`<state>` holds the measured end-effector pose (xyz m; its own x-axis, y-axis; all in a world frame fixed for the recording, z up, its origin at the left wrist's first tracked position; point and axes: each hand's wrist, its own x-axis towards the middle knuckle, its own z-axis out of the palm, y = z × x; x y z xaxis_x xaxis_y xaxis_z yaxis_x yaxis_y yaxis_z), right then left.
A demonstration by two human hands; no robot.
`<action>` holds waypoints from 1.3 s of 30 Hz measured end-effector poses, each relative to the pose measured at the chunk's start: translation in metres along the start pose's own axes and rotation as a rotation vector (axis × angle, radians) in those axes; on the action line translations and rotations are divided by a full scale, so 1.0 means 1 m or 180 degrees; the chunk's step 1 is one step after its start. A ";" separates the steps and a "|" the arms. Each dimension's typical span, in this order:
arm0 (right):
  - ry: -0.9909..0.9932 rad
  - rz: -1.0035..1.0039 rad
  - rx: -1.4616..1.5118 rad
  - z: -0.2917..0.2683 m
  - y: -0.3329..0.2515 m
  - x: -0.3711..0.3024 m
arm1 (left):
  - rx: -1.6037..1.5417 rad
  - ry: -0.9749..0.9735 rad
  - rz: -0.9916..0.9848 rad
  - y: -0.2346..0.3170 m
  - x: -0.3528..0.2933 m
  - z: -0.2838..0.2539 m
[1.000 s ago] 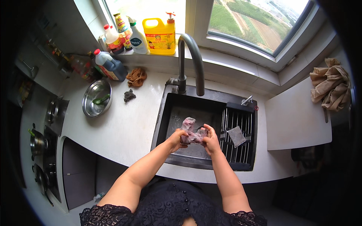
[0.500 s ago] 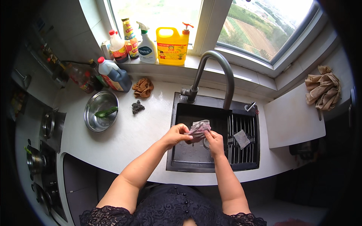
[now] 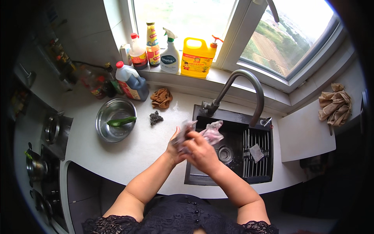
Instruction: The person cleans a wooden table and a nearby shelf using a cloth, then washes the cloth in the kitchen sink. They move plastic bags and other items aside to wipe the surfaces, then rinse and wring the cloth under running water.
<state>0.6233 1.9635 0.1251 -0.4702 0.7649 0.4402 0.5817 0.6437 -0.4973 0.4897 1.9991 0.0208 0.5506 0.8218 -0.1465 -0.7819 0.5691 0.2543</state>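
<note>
A wet pinkish-grey cloth (image 3: 212, 132) is bunched between my two hands over the left edge of the sink. My left hand (image 3: 173, 147) supports it from the left, its fingers partly hidden and blurred by the cloth. Across it lies my right hand (image 3: 202, 154), fingers curled on the cloth, with a loose end sticking out past them toward the tap. Below and to the right is the dark sink (image 3: 194, 171) with a round drain (image 3: 225, 154). On its drying rack (image 3: 251, 169) lies a small grey-white pad (image 3: 256, 153).
A steel bowl (image 3: 102, 134) with a green cucumber (image 3: 121, 121) stands on the left counter. Near it are a dark scouring pad (image 3: 156, 118), a brown cloth (image 3: 161, 98) and a blue jug (image 3: 132, 84). The curved tap (image 3: 255, 87) arches over the sink. Bottles line the windowsill.
My hands have moved left from over the sink toward its left edge. The cloth, held stretched before, is now bunched, with my right hand across it. The view has shifted slightly.
</note>
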 end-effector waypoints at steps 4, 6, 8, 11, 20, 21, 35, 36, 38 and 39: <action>-0.0158 0.0860 0.0895 0.016 -0.001 -0.002 | -0.0265 -0.0306 0.0038 0.019 -0.011 0.016; 0.0179 0.1356 0.1306 0.031 0.020 0.000 | -0.0618 -0.0032 -0.0110 0.027 -0.011 0.022; 0.0207 0.1924 0.1562 0.050 0.045 -0.001 | -0.0412 -0.0166 0.0018 0.032 -0.005 0.022; 0.0119 0.2288 0.1082 0.044 0.052 0.020 | -0.0532 -0.0261 0.0189 0.052 0.000 0.034; 0.1011 0.1085 0.0290 0.001 0.076 0.109 | -0.0845 -0.0772 0.0394 0.107 0.068 0.072; 0.1050 0.1092 -0.0132 -0.017 0.069 0.132 | -0.0959 -0.0924 0.0410 0.120 0.079 0.081; -0.1161 0.1350 -0.2061 -0.168 0.167 0.305 | 0.2233 -0.2113 0.1392 0.110 0.284 0.148; -0.1018 0.0984 -0.2148 -0.165 0.170 0.305 | 0.2516 -0.1890 0.1658 0.108 0.293 0.145; -0.1323 0.1319 -0.2127 -0.160 0.173 0.312 | 0.2801 -0.1523 0.2055 0.101 0.315 0.136; -0.1473 0.1468 -0.2100 -0.158 0.174 0.317 | 0.2824 -0.1365 0.2191 0.100 0.324 0.132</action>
<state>0.6799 2.3144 0.2966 -0.2339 0.9662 -0.1081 0.9701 0.2393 0.0395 0.6286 2.3190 0.1252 0.2806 0.7753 0.5658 -0.5693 -0.3402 0.7485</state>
